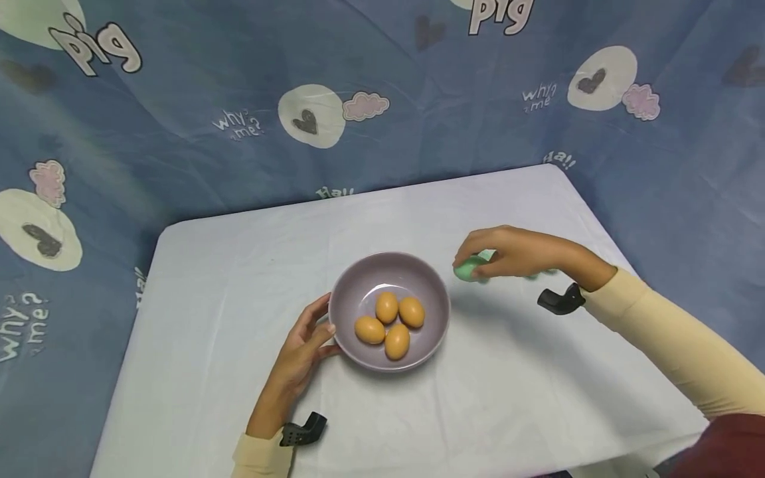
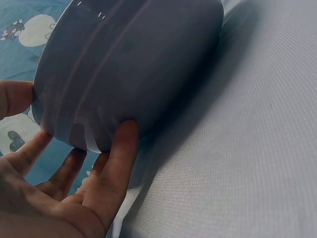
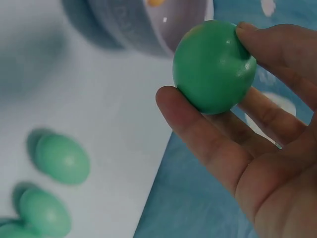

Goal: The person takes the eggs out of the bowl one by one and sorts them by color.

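A mauve bowl [image 1: 354, 293] stands on the white table, with several orange-brown eggs [image 1: 386, 307] lying together in it. My left hand [image 1: 301, 352] holds the bowl's left side, thumb at the rim; in the left wrist view the fingers [image 2: 111, 181] curl against its outer wall [image 2: 124, 64]. To the right of the bowl, my right hand [image 1: 520, 250] pinches a green egg [image 3: 213, 67] between thumb and fingers, raised above the cloth. More green eggs [image 3: 63, 158] lie on the table in the right wrist view, mostly hidden behind the right hand in the head view.
A white cloth [image 1: 227, 292] covers the table. Blue printed fabric [image 1: 239, 60] hangs behind it and at both sides. Each wrist carries a black camera mount [image 1: 303, 429]. Something dark red [image 1: 726, 448] shows at the lower right corner.
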Demonstrator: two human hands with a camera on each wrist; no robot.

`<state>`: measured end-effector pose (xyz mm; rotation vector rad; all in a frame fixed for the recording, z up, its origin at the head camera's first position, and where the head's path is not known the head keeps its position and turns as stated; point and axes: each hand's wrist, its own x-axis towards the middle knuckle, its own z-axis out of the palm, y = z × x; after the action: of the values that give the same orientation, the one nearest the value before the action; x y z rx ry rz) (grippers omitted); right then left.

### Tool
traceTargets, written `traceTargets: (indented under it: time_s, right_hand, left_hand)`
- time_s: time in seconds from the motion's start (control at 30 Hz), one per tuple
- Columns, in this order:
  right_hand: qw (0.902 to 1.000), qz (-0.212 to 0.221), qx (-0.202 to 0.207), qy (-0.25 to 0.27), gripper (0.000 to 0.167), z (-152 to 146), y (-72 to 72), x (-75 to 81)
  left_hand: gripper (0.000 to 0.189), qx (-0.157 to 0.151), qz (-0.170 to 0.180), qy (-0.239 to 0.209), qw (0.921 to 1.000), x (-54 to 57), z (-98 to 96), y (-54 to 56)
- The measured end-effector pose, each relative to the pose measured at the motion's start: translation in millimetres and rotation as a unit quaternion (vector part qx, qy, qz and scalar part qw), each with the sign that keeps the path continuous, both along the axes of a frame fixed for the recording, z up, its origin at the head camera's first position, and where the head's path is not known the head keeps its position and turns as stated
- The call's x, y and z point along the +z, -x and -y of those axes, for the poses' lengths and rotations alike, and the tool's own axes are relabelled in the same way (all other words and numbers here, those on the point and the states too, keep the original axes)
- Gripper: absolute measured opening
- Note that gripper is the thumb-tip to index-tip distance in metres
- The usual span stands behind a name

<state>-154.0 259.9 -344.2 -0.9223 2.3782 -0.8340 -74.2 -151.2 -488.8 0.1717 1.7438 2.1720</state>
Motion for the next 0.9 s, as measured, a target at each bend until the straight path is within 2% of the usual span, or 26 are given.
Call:
traceTargets:
  time_s: [0.2, 0.33, 0.53, 0.6, 0.73, 0.9]
  right_hand:
    - [0.9988, -0.006, -0.046, 0.019, 0.027, -33, -6.7, -8.0]
    - [0.9955, -0.014, -0.091, 0.022, 0.027, -59, -11.1, -12.9]
    - [0.9815, -0.042, -0.187, 0.011, 0.028, -101, -10.0, -18.4]
    - [0.9764, -0.036, -0.213, 0.012, 0.03, -113, -7.8, -21.3]
    - [0.9663, 0.003, -0.257, 0.019, 0.033, -136, -1.6, -29.9]
    - [0.9451, 0.054, -0.322, 0.017, 0.037, -156, 2.9, -43.4]
  left_hand:
    - [0.062, 0.003, -0.007, 0.003, 1.0, -0.6, 2.3, 0.5]
    - [0.062, 0.001, -0.01, 0.003, 0.9999, -1.3, 1.3, 1.8]
    - [0.062, 0.002, -0.009, 0.005, 0.9999, -0.9, -0.9, 3.0]
    - [0.062, 0.001, -0.008, 0.007, 0.9999, -0.8, -1.3, 2.8]
    - [0.062, 0.003, -0.008, 0.011, 0.9999, -1.5, -2.0, 2.4]
    - [0.062, 0.002, -0.001, 0.019, 0.9998, -2.4, -2.4, 0.9]
